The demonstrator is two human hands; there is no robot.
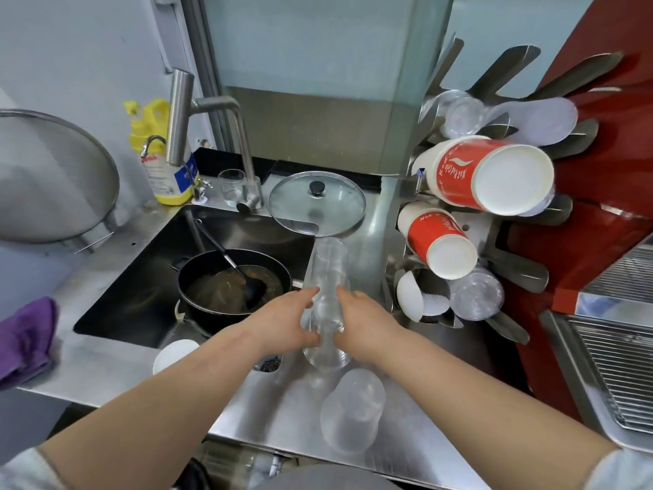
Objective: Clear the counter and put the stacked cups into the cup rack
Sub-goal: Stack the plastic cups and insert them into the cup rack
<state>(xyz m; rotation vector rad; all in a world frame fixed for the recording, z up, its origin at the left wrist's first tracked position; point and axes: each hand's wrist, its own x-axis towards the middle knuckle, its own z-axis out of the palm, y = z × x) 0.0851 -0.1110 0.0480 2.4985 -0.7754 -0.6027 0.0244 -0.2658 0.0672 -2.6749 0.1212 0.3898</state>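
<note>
Hands, left (282, 321) and right (367, 323), each grip the tall stack of clear plastic cups (327, 298); thin slippery walls could buckle, spilling cups onto the steel bench (406, 436).

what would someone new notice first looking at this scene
Both hands, left hand and right hand, grip a tall stack of clear cups held over the steel counter in the middle of the view. To the right, the cup rack bristles with red paper cups and clear ones pointing outward. Left of the hands, a dirty black pan with a ladle sits in the sink.
</note>
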